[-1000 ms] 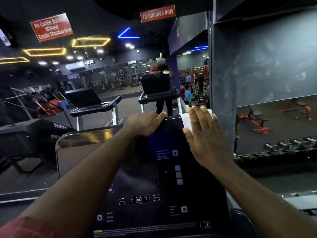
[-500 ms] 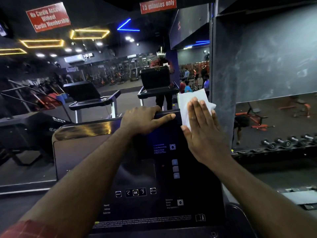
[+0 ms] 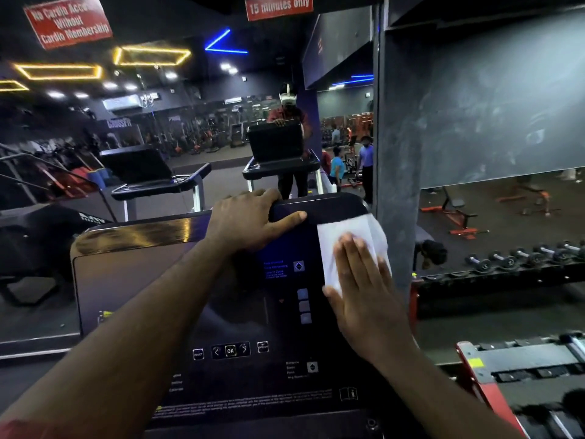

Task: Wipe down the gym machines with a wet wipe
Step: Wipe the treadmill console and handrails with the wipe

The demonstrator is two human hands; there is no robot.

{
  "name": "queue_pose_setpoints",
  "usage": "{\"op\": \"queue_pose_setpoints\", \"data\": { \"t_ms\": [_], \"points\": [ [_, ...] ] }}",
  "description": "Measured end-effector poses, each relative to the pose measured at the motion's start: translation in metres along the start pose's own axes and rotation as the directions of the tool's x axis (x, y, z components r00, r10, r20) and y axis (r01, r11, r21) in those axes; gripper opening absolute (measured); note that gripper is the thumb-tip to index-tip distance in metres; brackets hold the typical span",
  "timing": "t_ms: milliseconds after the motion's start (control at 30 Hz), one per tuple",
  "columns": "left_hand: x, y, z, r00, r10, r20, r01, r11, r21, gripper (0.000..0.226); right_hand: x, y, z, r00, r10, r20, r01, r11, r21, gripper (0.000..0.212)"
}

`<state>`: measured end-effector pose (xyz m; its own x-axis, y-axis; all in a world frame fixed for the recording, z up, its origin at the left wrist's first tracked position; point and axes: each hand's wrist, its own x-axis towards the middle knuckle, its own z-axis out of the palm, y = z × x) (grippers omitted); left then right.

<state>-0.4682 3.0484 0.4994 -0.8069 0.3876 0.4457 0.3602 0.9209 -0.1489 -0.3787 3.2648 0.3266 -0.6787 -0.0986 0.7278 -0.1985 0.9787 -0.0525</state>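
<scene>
A black treadmill console [image 3: 152, 280] fills the lower middle of the head view, its panel carrying small buttons and an OK key. My left hand [image 3: 250, 220] grips the console's top edge, fingers curled over it and thumb along the front. My right hand [image 3: 364, 296] lies flat with straight fingers on a white wet wipe [image 3: 345, 242], pressing it against the upper right part of the panel. The wipe's upper half shows above my fingertips; the rest is under my palm.
A mirror wall ahead reflects me, another treadmill [image 3: 152, 175] and the gym floor. A dark pillar [image 3: 399, 153] stands close to the console's right side. A dumbbell rack [image 3: 522, 258] and a red-framed weight stack [image 3: 493, 391] sit at the right.
My right hand has slid the wipe down from the console's top right corner onto the panel face. My left hand has kept its hold on the top edge.
</scene>
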Motion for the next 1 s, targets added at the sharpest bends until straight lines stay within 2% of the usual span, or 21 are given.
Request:
{"op": "queue_pose_setpoints", "data": {
  "t_ms": [133,233,433,533,600,733,800,867,1000],
  "points": [
    [-0.008,0.002,0.005,0.994,0.056,-0.097,-0.053,0.998,0.041,0.08,0.067,0.005,-0.017,1.0,0.003,-0.03,-0.003,1.0,-0.008,0.075],
    [-0.018,0.002,0.013,0.991,0.068,-0.114,-0.065,0.997,0.037,0.078,0.063,0.004,-0.017,1.0,-0.006,-0.03,0.005,1.0,-0.018,0.075],
    [-0.052,0.012,0.033,0.987,0.066,-0.149,-0.064,0.998,0.022,0.104,-0.054,-0.004,0.014,1.0,0.003,0.001,-0.003,1.0,0.019,0.07],
    [-0.077,0.02,0.043,0.975,0.075,-0.211,-0.081,0.996,-0.022,0.102,-0.128,-0.008,0.03,0.995,-0.031,0.099,0.027,0.999,0.043,0.065],
    [-0.096,0.027,0.055,0.968,0.093,-0.232,-0.111,0.992,-0.065,0.097,-0.143,-0.006,0.032,0.99,-0.049,0.131,0.045,0.998,0.035,0.065],
    [-0.135,0.042,0.087,0.947,0.16,-0.278,-0.195,0.975,-0.105,0.085,-0.082,-0.001,0.014,0.996,-0.047,0.076,0.044,0.998,0.045,0.07],
    [-0.155,0.048,0.103,0.932,0.173,-0.317,-0.212,0.973,-0.093,0.079,-0.034,0.001,0.001,0.999,-0.035,0.016,0.035,0.999,0.029,0.069],
    [-0.177,0.056,0.118,0.923,0.173,-0.344,-0.217,0.972,-0.094,0.073,-0.006,0.001,-0.006,0.999,-0.046,0.016,0.046,0.999,0.02,0.068],
    [-0.224,0.07,0.149,0.952,0.075,-0.298,-0.135,0.973,-0.186,0.071,-0.038,0.001,0.007,0.998,-0.065,0.004,0.065,0.998,0.013,0.066]
  ]
}}
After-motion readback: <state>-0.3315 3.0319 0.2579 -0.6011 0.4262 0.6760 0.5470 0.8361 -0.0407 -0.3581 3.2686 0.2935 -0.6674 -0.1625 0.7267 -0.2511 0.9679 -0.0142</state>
